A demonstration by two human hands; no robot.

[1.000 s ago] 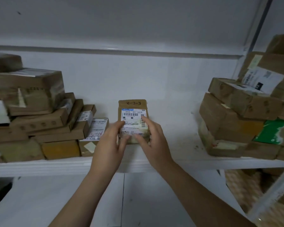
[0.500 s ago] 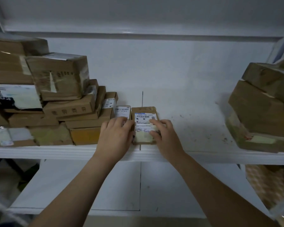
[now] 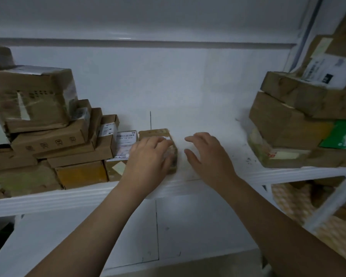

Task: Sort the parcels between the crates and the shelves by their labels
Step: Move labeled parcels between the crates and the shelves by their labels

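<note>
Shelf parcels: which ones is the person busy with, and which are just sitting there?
In the job:
small parcel under the left hand
right hand, open beside it
shelf

Just sitting:
left stack
right stack
green parcel

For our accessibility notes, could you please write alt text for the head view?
The left hand rests on a small brown parcel lying on a white shelf; the right hand is open just right of it, not touching it. A left stack and a right stack of cardboard parcels flank them.
</note>
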